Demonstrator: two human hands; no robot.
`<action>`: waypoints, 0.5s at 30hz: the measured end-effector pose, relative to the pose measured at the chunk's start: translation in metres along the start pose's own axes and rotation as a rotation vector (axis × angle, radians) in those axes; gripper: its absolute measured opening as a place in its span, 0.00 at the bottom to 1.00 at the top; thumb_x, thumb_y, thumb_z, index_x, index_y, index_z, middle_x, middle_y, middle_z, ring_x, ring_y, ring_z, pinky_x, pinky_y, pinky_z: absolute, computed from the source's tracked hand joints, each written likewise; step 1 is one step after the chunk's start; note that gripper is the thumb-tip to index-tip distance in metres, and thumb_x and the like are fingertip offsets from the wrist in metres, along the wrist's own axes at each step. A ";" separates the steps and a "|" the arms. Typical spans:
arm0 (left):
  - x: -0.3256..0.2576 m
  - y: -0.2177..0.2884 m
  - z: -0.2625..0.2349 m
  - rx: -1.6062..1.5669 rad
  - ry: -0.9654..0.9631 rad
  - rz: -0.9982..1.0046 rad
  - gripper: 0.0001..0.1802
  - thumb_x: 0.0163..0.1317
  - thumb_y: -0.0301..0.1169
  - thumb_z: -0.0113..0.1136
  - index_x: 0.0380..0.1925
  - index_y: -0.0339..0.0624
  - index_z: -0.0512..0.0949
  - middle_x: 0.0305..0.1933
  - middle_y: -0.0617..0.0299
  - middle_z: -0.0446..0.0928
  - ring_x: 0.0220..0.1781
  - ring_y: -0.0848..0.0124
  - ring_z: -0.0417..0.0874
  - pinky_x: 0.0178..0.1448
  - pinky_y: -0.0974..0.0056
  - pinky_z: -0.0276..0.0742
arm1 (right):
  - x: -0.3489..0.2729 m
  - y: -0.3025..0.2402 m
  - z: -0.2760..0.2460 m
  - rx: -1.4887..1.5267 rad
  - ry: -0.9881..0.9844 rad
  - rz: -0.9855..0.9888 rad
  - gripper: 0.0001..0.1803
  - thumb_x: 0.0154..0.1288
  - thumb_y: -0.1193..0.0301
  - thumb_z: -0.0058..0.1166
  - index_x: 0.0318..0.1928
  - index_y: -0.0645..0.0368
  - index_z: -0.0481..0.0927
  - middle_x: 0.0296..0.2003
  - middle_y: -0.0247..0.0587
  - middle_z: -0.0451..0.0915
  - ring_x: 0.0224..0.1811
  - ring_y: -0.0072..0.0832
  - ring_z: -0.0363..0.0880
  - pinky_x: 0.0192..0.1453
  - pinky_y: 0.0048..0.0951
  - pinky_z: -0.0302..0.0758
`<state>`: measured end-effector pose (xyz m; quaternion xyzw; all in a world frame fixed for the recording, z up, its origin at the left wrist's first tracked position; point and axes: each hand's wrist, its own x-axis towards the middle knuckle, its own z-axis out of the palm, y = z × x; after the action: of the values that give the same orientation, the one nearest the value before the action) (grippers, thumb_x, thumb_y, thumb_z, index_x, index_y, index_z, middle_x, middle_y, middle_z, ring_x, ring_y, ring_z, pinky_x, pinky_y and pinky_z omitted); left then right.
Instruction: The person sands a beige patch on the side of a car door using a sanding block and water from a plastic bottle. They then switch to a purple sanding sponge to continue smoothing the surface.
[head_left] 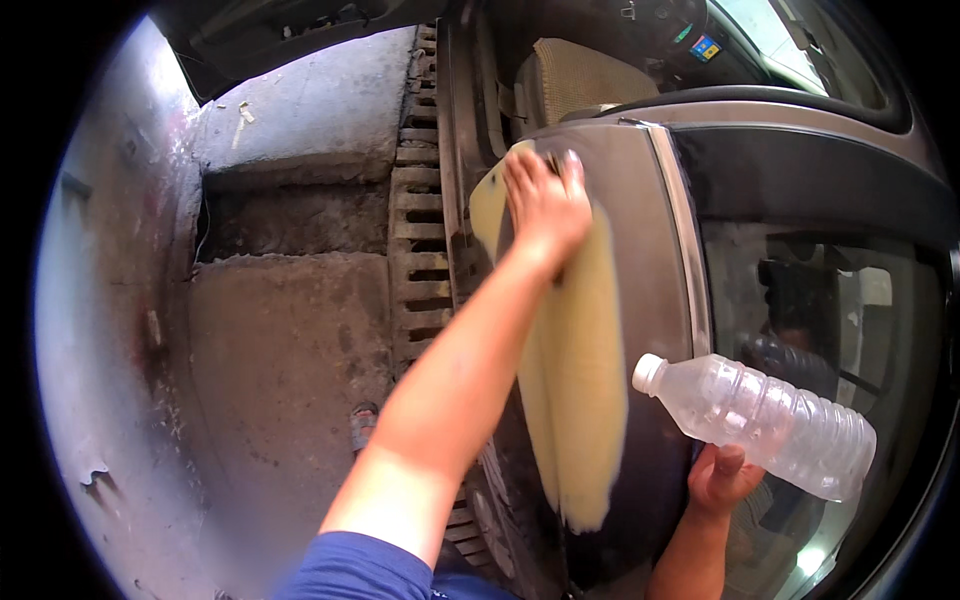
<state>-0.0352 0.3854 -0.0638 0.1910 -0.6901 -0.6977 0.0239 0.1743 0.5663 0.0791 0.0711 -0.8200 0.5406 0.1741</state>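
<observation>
My left hand [548, 205] presses against the upper part of a pale yellow filler patch [580, 370] on the brown car's body panel [630, 190]. Its fingers lie close together, with the thumb to the right. A thin dark edge shows between thumb and fingers; most of whatever is under the palm is hidden. On the right, my right hand [722, 480] grips a clear plastic bottle [770, 415] from below. The bottle is tilted, its white cap [648, 373] on and toward the yellow patch. It is in front of the car's rear glass [830, 300].
Above, an open car door [270, 35] and a seat [590, 75] inside the car are visible. A slotted drain grate [420, 240] runs along the car's left side, next to a sunken gap [295, 220] in the concrete floor. A whitish wall [110, 300] stands at far left.
</observation>
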 end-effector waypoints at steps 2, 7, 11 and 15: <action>0.042 0.004 -0.015 0.038 0.041 -0.014 0.43 0.72 0.53 0.31 0.70 0.24 0.42 0.76 0.35 0.37 0.79 0.47 0.35 0.80 0.55 0.31 | -0.001 -0.001 0.007 0.033 0.007 0.007 0.54 0.54 0.50 0.69 0.71 0.58 0.50 0.64 0.48 0.64 0.66 0.49 0.66 0.70 0.53 0.63; 0.017 0.006 -0.007 -0.002 -0.021 0.021 0.43 0.73 0.53 0.29 0.70 0.24 0.41 0.76 0.36 0.36 0.80 0.50 0.33 0.80 0.56 0.29 | -0.005 0.003 0.000 0.052 0.078 -0.024 0.48 0.57 0.53 0.67 0.68 0.65 0.55 0.62 0.45 0.66 0.65 0.39 0.66 0.71 0.45 0.61; -0.030 -0.004 -0.004 -0.001 -0.015 0.010 0.43 0.73 0.53 0.30 0.70 0.22 0.41 0.76 0.35 0.35 0.80 0.50 0.32 0.80 0.57 0.29 | 0.000 0.006 0.003 0.033 0.038 -0.095 0.46 0.58 0.55 0.67 0.67 0.64 0.57 0.59 0.43 0.68 0.61 0.37 0.69 0.66 0.41 0.68; -0.097 -0.014 0.004 0.021 0.008 -0.001 0.42 0.73 0.52 0.32 0.69 0.22 0.43 0.76 0.34 0.37 0.80 0.51 0.35 0.80 0.58 0.32 | 0.006 0.008 0.001 0.068 -0.021 -0.092 0.38 0.61 0.59 0.64 0.65 0.60 0.59 0.53 0.42 0.72 0.52 0.33 0.76 0.46 0.32 0.80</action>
<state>0.0562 0.4189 -0.0552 0.1944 -0.6970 -0.6898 0.0246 0.1658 0.5696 0.0739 0.1202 -0.7987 0.5590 0.1876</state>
